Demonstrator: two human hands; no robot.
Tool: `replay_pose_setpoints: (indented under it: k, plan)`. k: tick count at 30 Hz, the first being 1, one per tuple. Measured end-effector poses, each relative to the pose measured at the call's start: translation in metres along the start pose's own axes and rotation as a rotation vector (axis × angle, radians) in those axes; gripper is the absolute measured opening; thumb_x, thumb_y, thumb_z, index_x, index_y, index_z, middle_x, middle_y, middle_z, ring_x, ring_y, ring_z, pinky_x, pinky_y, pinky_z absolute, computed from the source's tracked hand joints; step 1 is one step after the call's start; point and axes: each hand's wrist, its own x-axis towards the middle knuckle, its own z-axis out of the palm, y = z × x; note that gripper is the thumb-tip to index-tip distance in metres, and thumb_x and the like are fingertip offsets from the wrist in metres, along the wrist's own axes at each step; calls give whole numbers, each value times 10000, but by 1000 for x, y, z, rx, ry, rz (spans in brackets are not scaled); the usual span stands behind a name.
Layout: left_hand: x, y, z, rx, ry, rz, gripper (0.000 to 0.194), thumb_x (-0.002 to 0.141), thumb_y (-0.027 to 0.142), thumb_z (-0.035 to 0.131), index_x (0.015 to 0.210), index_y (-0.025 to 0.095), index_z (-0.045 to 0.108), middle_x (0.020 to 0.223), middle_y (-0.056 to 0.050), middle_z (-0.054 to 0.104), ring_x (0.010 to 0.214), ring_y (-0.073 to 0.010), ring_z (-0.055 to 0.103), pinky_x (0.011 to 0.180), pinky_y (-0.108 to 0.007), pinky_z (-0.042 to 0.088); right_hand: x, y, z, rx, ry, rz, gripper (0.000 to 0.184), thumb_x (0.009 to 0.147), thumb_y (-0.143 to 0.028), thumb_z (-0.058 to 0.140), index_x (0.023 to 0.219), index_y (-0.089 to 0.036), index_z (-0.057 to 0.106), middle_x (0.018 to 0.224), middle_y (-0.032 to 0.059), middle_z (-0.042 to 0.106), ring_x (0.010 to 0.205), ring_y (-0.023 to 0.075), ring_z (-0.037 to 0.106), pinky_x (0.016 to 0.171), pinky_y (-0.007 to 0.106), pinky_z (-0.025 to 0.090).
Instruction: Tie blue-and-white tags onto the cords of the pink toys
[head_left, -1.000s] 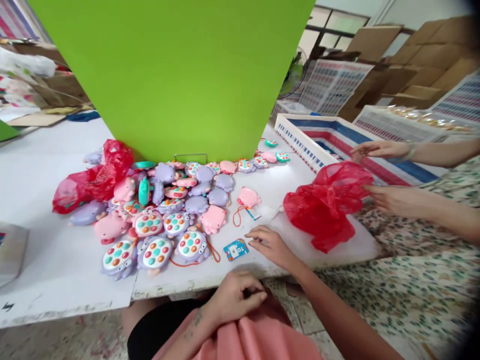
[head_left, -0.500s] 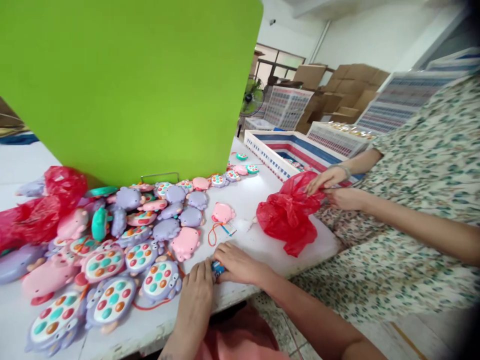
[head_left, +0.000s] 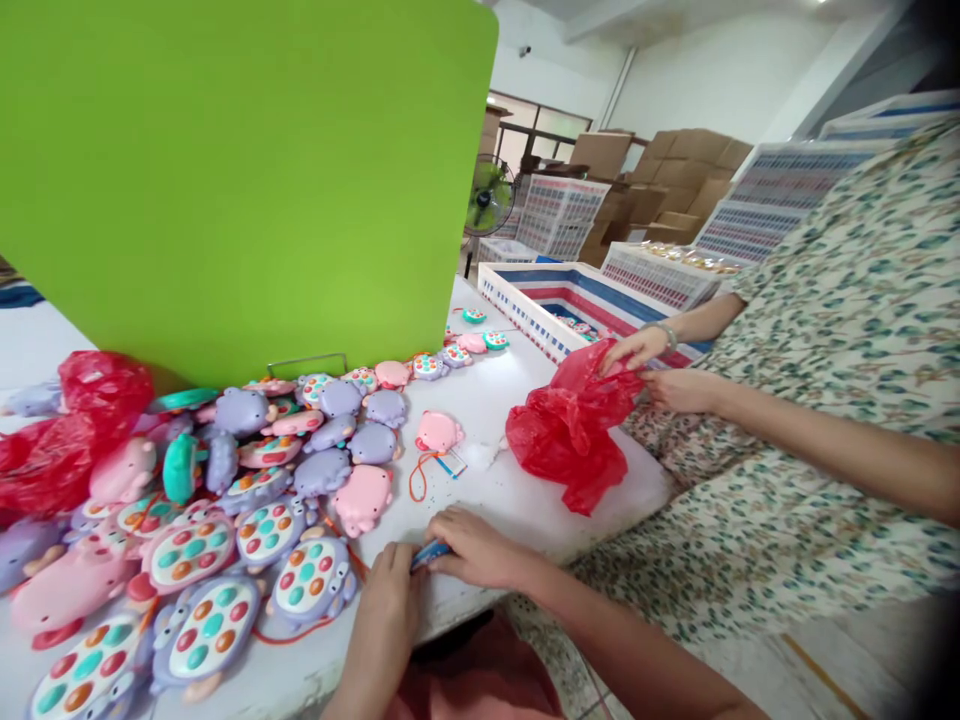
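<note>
Grip (head_left: 476, 546) on card (head_left: 430, 553), toys (head_left: 577, 326) in crate (head_left: 519, 309)

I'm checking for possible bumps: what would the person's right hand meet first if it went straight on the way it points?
Past the thin blue piece at its fingertips, probably the bare left hand; exact depth is unclear.

Toys (head_left: 268, 530) crowd the table (head_left: 480, 490) before the board (head_left: 247, 190)

One bag (head_left: 75, 430) lies at the far left, by the toys; another bag (head_left: 566, 430) is at the right, in a co-worker's hands (head_left: 679, 388). The card (head_left: 430, 553) sits between left hand (head_left: 390, 600) and right hand (head_left: 474, 548) at the near edge. Beyond the right-hand bag is the crate (head_left: 517, 300), toys inside; farther back, the fan (head_left: 491, 195) and boxes (head_left: 667, 180).
</note>
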Motion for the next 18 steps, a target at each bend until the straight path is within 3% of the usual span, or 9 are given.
replay_pose_setpoints:
  k: [6,12,15,18]
  plan:
    - [-6,8,-7,-228,91,-121,328,871,402,451,1081,178,566,1026,-91,668,897,-224,644,773,-370,528,-7,10,9,228,134,96,111,780,-186,647,872,-174,587,811,-3,572,751,135,513,658,216,383]
    - [-9,5,-7,-281,96,-74,341,886,410,417,1058,172,590,1038,-103,671,946,-231,631,824,-385,516,-8,11,22,335,198,111,118,772,-248,661,856,-184,609,792,-7,575,746,137,533,660,228,421]
    - [-11,2,-2,-303,121,-77,343,896,424,399,1048,187,596,1045,-93,674,961,-222,632,831,-354,518,-13,27,0,248,344,46,237,820,-274,603,1049,-215,585,999,44,608,906,177,564,781,297,464]
    - [-10,-6,8,-307,186,-108,402,869,514,418,995,191,621,985,-86,697,908,-227,656,803,-331,533,-21,60,-54,-217,712,156,323,836,-252,567,1158,-240,552,1258,114,514,1214,294,402,998,502,324]
